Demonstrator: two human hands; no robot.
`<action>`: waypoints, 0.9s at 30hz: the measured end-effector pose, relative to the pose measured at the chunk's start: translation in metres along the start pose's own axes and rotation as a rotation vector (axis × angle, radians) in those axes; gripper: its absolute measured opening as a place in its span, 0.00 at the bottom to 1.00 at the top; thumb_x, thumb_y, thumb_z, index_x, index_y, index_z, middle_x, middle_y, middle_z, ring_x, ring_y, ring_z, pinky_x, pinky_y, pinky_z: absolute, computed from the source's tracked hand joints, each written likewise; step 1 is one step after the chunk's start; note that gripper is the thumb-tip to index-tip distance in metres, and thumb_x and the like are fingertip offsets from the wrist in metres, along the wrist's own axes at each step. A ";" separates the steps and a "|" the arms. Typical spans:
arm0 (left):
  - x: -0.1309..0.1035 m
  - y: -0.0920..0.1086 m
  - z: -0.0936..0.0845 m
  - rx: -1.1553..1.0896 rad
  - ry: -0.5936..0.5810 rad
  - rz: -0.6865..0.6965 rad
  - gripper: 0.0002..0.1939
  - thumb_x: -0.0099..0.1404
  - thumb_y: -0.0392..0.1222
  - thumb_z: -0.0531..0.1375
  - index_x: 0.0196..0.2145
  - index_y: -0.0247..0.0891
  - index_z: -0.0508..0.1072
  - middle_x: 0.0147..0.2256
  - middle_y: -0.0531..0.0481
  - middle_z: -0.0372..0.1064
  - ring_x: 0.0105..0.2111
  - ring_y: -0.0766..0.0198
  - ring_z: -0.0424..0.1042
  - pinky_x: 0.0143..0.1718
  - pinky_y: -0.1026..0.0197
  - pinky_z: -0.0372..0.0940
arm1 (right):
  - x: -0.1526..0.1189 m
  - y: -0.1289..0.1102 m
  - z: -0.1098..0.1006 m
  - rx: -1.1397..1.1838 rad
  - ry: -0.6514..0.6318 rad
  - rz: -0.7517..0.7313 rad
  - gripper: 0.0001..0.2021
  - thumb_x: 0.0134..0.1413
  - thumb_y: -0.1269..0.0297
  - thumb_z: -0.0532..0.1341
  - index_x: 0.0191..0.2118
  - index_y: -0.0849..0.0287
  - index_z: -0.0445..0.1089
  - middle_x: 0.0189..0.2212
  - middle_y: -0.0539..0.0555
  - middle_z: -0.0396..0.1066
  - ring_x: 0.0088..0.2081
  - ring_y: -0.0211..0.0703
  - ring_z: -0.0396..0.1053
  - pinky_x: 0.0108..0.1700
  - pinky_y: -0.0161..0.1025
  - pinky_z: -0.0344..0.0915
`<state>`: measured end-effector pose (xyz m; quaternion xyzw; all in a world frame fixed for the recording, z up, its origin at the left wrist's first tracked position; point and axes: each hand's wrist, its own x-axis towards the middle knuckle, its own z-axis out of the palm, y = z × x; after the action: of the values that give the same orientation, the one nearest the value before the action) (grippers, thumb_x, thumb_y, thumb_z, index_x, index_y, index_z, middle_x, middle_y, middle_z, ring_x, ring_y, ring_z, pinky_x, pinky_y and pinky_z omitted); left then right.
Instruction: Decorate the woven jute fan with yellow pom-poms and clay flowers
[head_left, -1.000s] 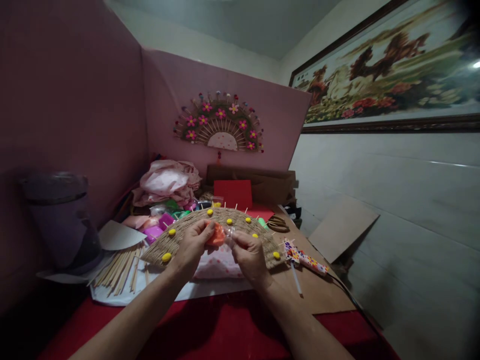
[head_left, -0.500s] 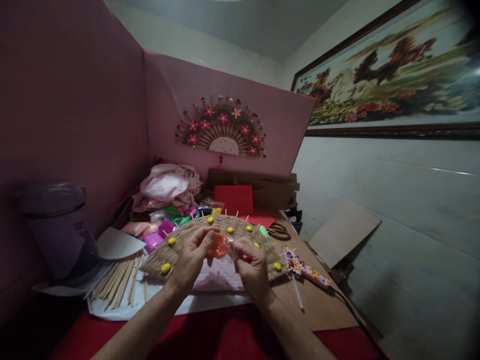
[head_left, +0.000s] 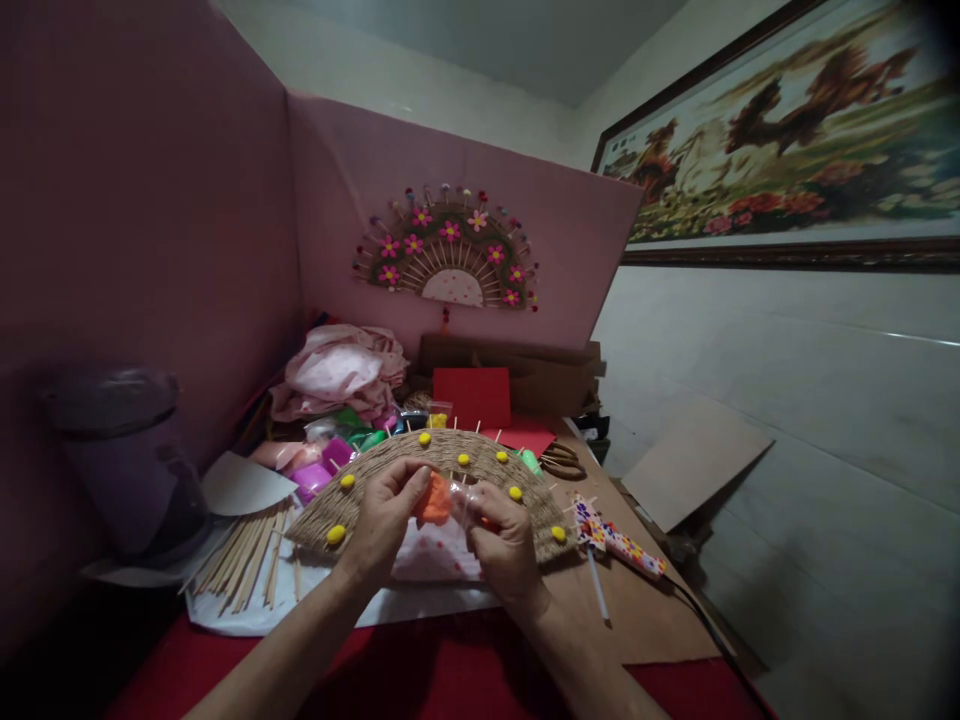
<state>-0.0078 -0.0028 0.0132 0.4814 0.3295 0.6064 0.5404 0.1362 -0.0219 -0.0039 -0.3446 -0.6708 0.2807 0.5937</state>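
Between thumb and fingers, my left hand (head_left: 384, 520) grips a lump of orange modelling clay (head_left: 433, 500). My right hand (head_left: 504, 540) is closed on a clear plastic bag (head_left: 463, 500), with a bit of orange showing by its fingers. Both hands are close together above a half-round fan (head_left: 397, 452) wrapped in brown twine. Several yellow clay dots (head_left: 463, 459) sit on the fan, and thin sticks poke out along its curved edge. White fabric with pink spots (head_left: 439, 550) covers its lower middle, partly hidden behind my hands.
Wooden sticks (head_left: 244, 565) lie at left on white sheeting. A patterned glue gun (head_left: 622, 545) with a cord rests on cardboard (head_left: 652, 620) at right, near scissors (head_left: 562, 461). Coloured clay packs (head_left: 311, 482) and red card (head_left: 471, 397) are behind. A finished-looking fan (head_left: 450, 245) hangs on the pink panel.
The orange clay, earlier behind shiny plastic, now shows bare in my left hand, with the bag bunched toward my right hand. The camera view has shifted slightly.
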 end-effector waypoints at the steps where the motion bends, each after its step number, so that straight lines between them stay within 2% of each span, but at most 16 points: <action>1: 0.000 0.000 0.000 -0.002 -0.002 0.009 0.13 0.56 0.47 0.63 0.35 0.35 0.73 0.24 0.55 0.64 0.22 0.72 0.61 0.23 0.70 0.58 | 0.000 0.001 0.000 0.002 0.003 0.002 0.07 0.55 0.64 0.61 0.37 0.57 0.76 0.27 0.50 0.63 0.25 0.34 0.59 0.24 0.31 0.56; 4: 0.002 0.000 -0.001 -0.010 -0.022 0.023 0.14 0.56 0.46 0.63 0.39 0.36 0.74 0.29 0.52 0.68 0.27 0.71 0.64 0.27 0.69 0.60 | -0.001 0.003 0.001 0.016 -0.009 0.018 0.12 0.54 0.63 0.61 0.44 0.55 0.75 0.30 0.51 0.66 0.26 0.34 0.60 0.24 0.31 0.57; 7: 0.003 -0.001 -0.002 0.001 -0.006 0.036 0.14 0.55 0.45 0.64 0.38 0.36 0.74 0.29 0.52 0.69 0.26 0.70 0.65 0.27 0.68 0.60 | -0.001 0.005 0.000 0.042 -0.058 0.044 0.14 0.53 0.63 0.63 0.47 0.54 0.74 0.31 0.51 0.66 0.28 0.35 0.62 0.25 0.31 0.59; 13: 0.001 -0.005 0.000 0.083 0.065 0.117 0.11 0.55 0.42 0.63 0.36 0.35 0.74 0.31 0.51 0.71 0.30 0.68 0.68 0.32 0.67 0.63 | 0.001 0.006 0.002 0.130 -0.066 0.016 0.14 0.48 0.72 0.63 0.41 0.51 0.77 0.31 0.50 0.67 0.31 0.37 0.65 0.30 0.32 0.62; 16: -0.001 -0.005 0.001 0.155 0.075 0.140 0.10 0.57 0.42 0.62 0.37 0.36 0.73 0.30 0.52 0.70 0.28 0.68 0.68 0.30 0.67 0.64 | 0.000 0.007 0.003 0.141 -0.047 -0.021 0.16 0.48 0.75 0.61 0.40 0.49 0.77 0.30 0.50 0.66 0.30 0.35 0.64 0.29 0.32 0.61; 19: -0.003 -0.003 0.003 0.159 0.067 0.110 0.11 0.58 0.44 0.61 0.37 0.36 0.72 0.28 0.53 0.68 0.24 0.69 0.66 0.26 0.66 0.64 | 0.000 0.008 0.003 0.120 -0.017 -0.028 0.15 0.50 0.75 0.60 0.39 0.50 0.77 0.27 0.49 0.64 0.28 0.34 0.62 0.29 0.32 0.60; 23: -0.004 0.001 0.005 0.120 0.092 0.106 0.10 0.57 0.44 0.61 0.34 0.35 0.71 0.27 0.53 0.67 0.25 0.68 0.66 0.26 0.66 0.65 | 0.001 0.007 0.001 0.088 0.005 -0.014 0.09 0.51 0.72 0.61 0.33 0.53 0.78 0.26 0.49 0.62 0.27 0.35 0.60 0.30 0.33 0.59; 27: -0.004 0.001 0.005 0.076 0.082 0.113 0.10 0.57 0.44 0.62 0.34 0.36 0.71 0.27 0.54 0.68 0.25 0.69 0.66 0.26 0.66 0.66 | 0.001 0.003 -0.001 0.030 -0.062 -0.016 0.14 0.54 0.72 0.58 0.43 0.52 0.76 0.27 0.49 0.62 0.29 0.36 0.61 0.32 0.34 0.59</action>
<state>-0.0042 -0.0077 0.0149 0.4940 0.3466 0.6421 0.4727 0.1375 -0.0194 -0.0058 -0.3214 -0.6873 0.2965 0.5801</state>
